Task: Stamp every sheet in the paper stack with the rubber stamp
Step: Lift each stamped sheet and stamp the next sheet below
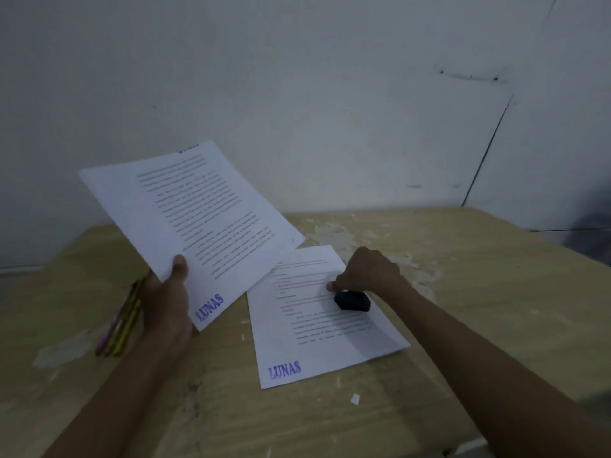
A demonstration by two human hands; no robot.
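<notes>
2 bare forearms reach in from below; no sleeves, each ending in a bare hand: left hand (165, 302); right hand (367, 272).

In front of me stands a light wooden table (463, 292), its grain running across, its top scuffed with pale, flaky patches (334, 231) near the far edge and another worn patch (59, 352) at my left. A bundle of pencils (124, 320), yellow and pinkish, lies on the table at my left, their ends pointing toward me. A small white scrap (355, 398) lies on the wood near me. Behind the table rises a plain whitish wall (297, 94), meeting a second wall at a dark corner seam (489, 147) on the right, with a few dark marks (469, 76) high up.
</notes>
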